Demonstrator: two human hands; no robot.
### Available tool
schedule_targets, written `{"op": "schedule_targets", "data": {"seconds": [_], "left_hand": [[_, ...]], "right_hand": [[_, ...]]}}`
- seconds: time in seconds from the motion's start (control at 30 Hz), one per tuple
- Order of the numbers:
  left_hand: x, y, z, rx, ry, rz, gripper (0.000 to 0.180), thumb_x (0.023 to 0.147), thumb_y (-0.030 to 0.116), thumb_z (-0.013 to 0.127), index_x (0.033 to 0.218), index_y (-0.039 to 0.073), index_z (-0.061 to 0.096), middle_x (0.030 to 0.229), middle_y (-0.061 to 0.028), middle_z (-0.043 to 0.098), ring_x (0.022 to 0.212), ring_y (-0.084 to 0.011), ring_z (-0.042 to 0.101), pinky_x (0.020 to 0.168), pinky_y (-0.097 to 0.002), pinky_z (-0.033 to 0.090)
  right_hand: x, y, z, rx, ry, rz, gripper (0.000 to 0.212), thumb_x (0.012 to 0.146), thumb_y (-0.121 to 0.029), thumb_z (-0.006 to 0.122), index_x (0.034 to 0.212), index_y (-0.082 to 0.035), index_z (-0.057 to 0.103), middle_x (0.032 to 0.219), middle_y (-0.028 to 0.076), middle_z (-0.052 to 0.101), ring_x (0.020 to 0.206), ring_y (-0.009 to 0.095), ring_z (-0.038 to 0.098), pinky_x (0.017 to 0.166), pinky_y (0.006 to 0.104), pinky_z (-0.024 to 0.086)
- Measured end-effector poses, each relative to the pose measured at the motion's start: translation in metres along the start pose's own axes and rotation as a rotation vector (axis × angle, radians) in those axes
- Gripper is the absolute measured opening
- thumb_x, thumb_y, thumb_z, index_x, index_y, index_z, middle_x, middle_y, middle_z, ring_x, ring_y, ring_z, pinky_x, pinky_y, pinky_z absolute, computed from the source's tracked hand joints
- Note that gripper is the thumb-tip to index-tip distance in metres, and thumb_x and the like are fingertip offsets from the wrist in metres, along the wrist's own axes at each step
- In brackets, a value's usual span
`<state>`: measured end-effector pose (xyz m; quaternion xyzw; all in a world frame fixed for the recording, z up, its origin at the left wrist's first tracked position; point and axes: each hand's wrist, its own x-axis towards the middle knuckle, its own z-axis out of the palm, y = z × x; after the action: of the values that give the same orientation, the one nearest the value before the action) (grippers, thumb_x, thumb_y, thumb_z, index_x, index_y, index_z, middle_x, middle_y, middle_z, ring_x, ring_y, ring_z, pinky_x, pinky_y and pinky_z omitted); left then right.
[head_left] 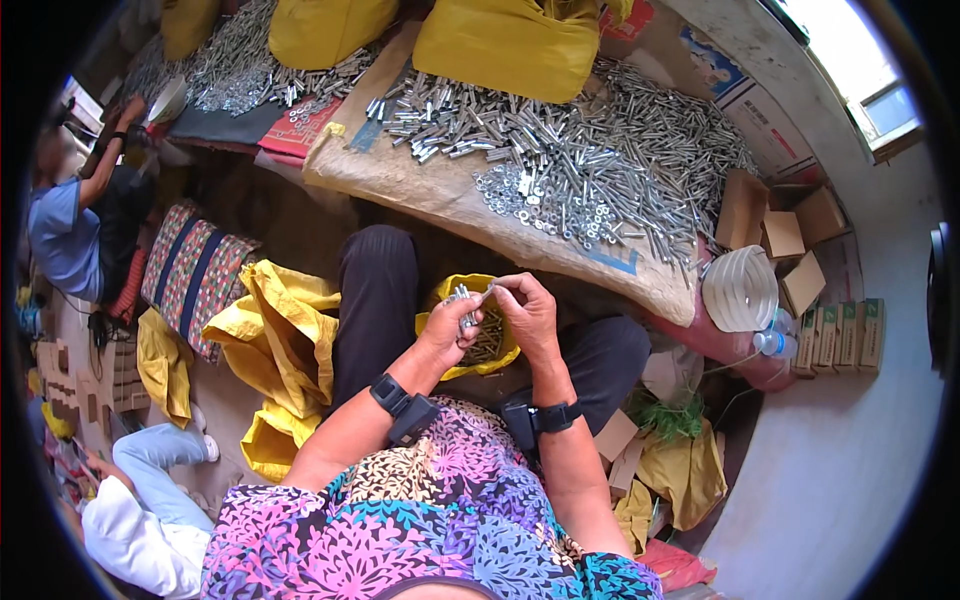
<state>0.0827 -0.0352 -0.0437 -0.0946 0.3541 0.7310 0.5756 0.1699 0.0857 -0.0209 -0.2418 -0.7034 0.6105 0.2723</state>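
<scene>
My left hand (452, 328) is closed round several short silver metal bolts (466, 318), their ends poking out past the fingers. Close beside it, the thumb and fingertips of my right hand (524, 308) pinch a slim grey metal piece, probably a bolt; its far end meets the left fingers. Below both hands, between my knees, sits a yellow sack (455, 285) with its mouth spread, holding many brassy and silver bolts (488, 338). On the low table ahead lies a broad heap of silver bolts and tubes (560, 135), with washers and nuts (545, 205) along its near side.
Yellow sacks (510, 45) rest on the table's far part. At right stand a white plastic tub (740, 290), water bottles (775, 338) and small cartons (840, 336). Crumpled yellow sacks (285, 330) lie left of my leg. Another person (75, 220) sits at far left.
</scene>
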Motion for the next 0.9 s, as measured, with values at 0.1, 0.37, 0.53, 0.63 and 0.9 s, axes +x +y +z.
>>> {"op": "schedule_targets", "data": {"seconds": [0.1,0.37,0.53,0.63,0.9], "left_hand": [[-0.001,-0.001,0.001,0.052,0.015,0.007,0.013,0.086,0.019,0.058,0.093,0.009,0.056,0.068,0.0001,0.055,0.043,-0.0058,0.044,0.035,-0.0189,0.028],[0.003,0.003,-0.002,0.006,-0.022,-0.021,0.013,0.087,0.02,0.058,0.093,0.009,0.054,0.068,-0.0002,0.056,0.044,-0.0053,0.044,0.036,-0.0185,0.028],[0.006,0.004,0.001,-0.01,-0.009,-0.039,0.011,0.087,0.017,0.058,0.09,0.009,0.052,0.069,-0.0009,0.055,0.046,-0.0056,0.045,0.036,-0.0172,0.031],[0.007,0.005,-0.001,0.0,0.01,-0.034,0.011,0.087,0.017,0.058,0.089,0.009,0.052,0.069,-0.001,0.055,0.046,-0.0056,0.045,0.037,-0.017,0.032],[0.005,0.004,0.0,0.015,0.004,-0.029,0.01,0.087,0.017,0.058,0.089,0.009,0.052,0.07,-0.0011,0.055,0.046,-0.0054,0.045,0.037,-0.017,0.031]], "right_hand": [[-0.002,-0.01,-0.001,-0.142,0.005,-0.088,0.008,0.081,0.0,0.064,0.089,0.0,0.064,0.079,0.005,0.06,0.07,0.011,0.06,0.063,0.0224,0.047],[0.037,-0.016,-0.049,-0.658,0.287,-0.271,0.015,0.079,-0.014,0.068,0.092,-0.006,0.066,0.083,0.01,0.061,0.072,0.025,0.06,0.064,0.0335,0.048],[0.067,0.003,-0.075,-0.98,0.333,-0.174,0.021,0.077,-0.025,0.07,0.089,-0.008,0.065,0.081,0.009,0.059,0.079,0.029,0.058,0.068,0.0403,0.046],[0.075,0.008,-0.072,-1.113,0.33,-0.165,0.022,0.073,-0.025,0.072,0.087,-0.009,0.065,0.08,0.008,0.059,0.08,0.029,0.057,0.071,0.0407,0.046],[0.079,0.008,-0.072,-1.044,0.318,-0.207,0.016,0.071,-0.019,0.071,0.076,-0.008,0.06,0.077,0.01,0.059,0.077,0.03,0.057,0.069,0.0422,0.046]]}}
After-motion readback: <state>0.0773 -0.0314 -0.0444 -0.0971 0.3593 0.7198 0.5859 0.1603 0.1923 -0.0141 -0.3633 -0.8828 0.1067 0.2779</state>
